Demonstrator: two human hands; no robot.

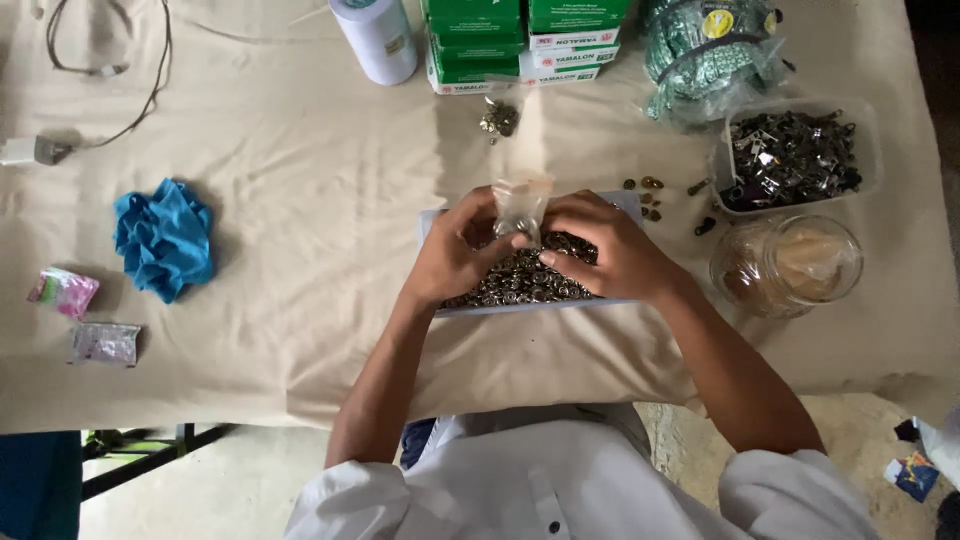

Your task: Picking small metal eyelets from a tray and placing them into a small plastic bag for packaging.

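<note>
Small packing workshop: cloth-covered surface (300,150), tray of metal eyelets (520,280), tub of metal clips (795,155), stacked green boxes (520,40).

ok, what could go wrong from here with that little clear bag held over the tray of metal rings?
1. The small clear plastic bag is pinched between the left hand and right hand above the shallow pale tray heaped with small metal rings; a slip could scatter rings onto the beige cloth-covered table.
2. Loose brass-coloured bits already lie beside the tray and might get mixed in.
</note>
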